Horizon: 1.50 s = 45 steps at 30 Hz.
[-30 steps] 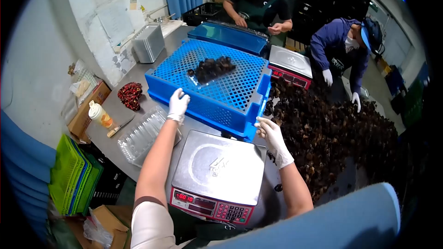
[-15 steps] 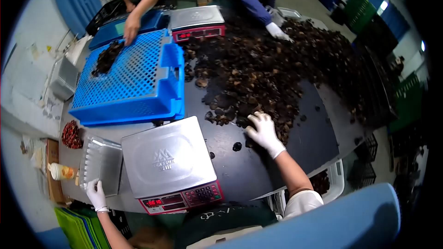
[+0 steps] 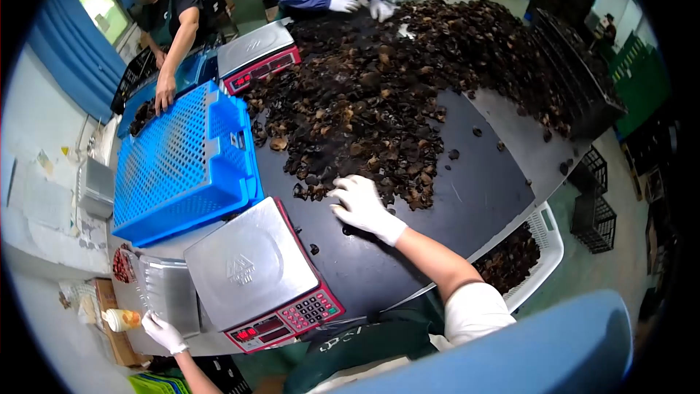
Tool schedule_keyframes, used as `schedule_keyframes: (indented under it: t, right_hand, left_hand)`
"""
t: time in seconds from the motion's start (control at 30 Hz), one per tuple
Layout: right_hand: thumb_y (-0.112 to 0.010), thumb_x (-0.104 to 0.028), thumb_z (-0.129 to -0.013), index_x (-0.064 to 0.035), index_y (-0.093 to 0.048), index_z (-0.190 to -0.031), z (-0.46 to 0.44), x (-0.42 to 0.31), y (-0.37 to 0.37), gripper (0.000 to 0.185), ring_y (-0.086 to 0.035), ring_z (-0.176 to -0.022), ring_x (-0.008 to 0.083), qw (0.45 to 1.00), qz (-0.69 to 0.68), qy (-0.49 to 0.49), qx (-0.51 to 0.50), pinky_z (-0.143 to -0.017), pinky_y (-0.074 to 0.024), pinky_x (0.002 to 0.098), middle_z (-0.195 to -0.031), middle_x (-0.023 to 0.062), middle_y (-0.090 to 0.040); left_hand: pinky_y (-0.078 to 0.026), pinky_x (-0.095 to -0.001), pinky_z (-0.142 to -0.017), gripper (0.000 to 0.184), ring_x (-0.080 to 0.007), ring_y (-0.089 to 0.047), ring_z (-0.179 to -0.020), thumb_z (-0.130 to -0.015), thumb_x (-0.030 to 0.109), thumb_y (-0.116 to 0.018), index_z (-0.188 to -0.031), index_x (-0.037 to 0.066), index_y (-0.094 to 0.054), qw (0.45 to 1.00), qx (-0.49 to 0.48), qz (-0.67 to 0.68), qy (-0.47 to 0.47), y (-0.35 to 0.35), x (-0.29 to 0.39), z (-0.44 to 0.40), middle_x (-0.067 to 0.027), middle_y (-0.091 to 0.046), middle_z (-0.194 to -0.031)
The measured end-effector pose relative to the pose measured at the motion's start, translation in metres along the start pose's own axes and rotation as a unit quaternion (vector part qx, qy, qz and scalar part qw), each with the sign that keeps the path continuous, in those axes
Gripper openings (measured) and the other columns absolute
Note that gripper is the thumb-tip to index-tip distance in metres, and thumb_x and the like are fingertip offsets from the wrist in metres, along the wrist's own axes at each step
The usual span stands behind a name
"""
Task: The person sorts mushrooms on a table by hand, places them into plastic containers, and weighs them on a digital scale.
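Observation:
My right hand (image 3: 364,210), in a white glove, reaches over the near edge of a big heap of dark, crinkled wood ear mushrooms (image 3: 357,109). Its fingers are stretched out, palm down; what lies under the palm is hidden. At the lower left, my gloved left hand (image 3: 165,333) has its fingers closed at the near corner of a clear plastic container (image 3: 171,295). Between the hands stands a scale (image 3: 251,266) with a bare metal plate and a lit red display. A few loose mushroom pieces lie on the dark table top near the scale.
An upturned-looking blue crate (image 3: 182,168) stands behind the scale, with a co-worker's hand (image 3: 165,91) at its far end. A second scale (image 3: 255,51) is beyond. Another person's gloved hands (image 3: 380,10) are at the far heap. A white basket (image 3: 543,237) holds mushrooms; a cup (image 3: 122,319) stands left.
The view has turned, so the table's things appear further left. My right hand stays at the heap's near edge and my left at the container. The far co-worker's two gloved hands now show side by side.

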State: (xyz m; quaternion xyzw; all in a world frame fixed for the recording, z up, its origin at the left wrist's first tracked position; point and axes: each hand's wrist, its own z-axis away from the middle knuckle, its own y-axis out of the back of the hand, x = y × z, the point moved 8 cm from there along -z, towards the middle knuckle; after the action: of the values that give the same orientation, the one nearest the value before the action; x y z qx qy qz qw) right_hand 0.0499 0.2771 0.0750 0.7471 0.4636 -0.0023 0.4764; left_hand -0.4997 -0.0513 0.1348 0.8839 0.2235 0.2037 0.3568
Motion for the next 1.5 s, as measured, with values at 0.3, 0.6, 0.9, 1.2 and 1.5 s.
schedule_keyframes:
  t: [0.3,0.6,0.9,1.2,1.5]
  right_hand:
    - [-0.068,-0.051,-0.078,-0.0139,-0.055,-0.132,-0.038,0.0,-0.121,0.067,-0.034,-0.134,0.0436,0.962,0.142,-0.012,-0.234,-0.106,-0.0236,0.0692,-0.14,0.0133,-0.047]
    - [-0.071,-0.035,-0.076,-0.0115,-0.067,-0.104,0.104,-0.037,0.013,0.037,-0.044,-0.123,0.0347,0.952,0.013,0.125,-0.279,-0.102,-0.033,0.054,-0.124,0.0094,-0.055]
    - [-0.063,-0.057,-0.078,-0.0223,-0.049,-0.14,0.053,0.082,0.018,0.072,-0.022,-0.14,0.0483,0.966,0.132,-0.134,-0.179,-0.112,-0.0083,0.0671,-0.151,0.0191,-0.035]
    - [-0.072,-0.037,-0.076,-0.0235,-0.055,-0.132,0.171,0.016,0.066,0.06,-0.033,-0.134,0.0426,0.964,-0.017,0.047,-0.26,-0.109,-0.0253,0.0643,-0.143,0.0137,-0.043]
    - [-0.071,-0.041,-0.076,-0.0185,-0.056,-0.132,0.102,0.078,0.077,0.063,-0.028,-0.135,0.0461,0.989,0.039,-0.101,-0.099,-0.11,-0.0175,0.0643,-0.143,0.0199,-0.041]
  left_hand:
    - [-0.042,-0.0448,-0.08,0.013,-0.0332,-0.053,-0.089,-0.081,0.0,-0.061,-0.093,0.005,-0.057,0.94,-0.194,0.125,-0.25,0.019,0.236,0.085,-0.0139,-0.055,-0.09]
    - [-0.042,-0.0445,-0.096,0.037,-0.0366,-0.051,-0.11,-0.076,0.006,-0.071,-0.111,0.004,-0.06,0.922,-0.238,0.265,-0.153,0.04,0.333,0.129,-0.0191,-0.052,-0.116]
    - [-0.029,-0.0586,-0.108,0.059,-0.0488,-0.032,-0.133,-0.084,0.031,-0.065,-0.139,0.021,-0.049,0.887,-0.34,0.216,-0.224,-0.124,0.533,0.146,-0.0215,-0.034,-0.148]
    - [-0.022,-0.0667,-0.107,0.053,-0.0481,-0.03,-0.134,-0.081,0.029,-0.068,-0.132,0.024,-0.056,0.806,-0.402,0.25,-0.355,-0.067,0.516,0.259,-0.0169,-0.04,-0.146]
    - [-0.018,-0.0658,-0.11,0.053,-0.0512,-0.022,-0.138,-0.089,0.028,-0.059,-0.14,0.021,-0.049,0.906,-0.339,0.214,-0.134,-0.134,0.501,0.195,-0.0185,-0.028,-0.153]
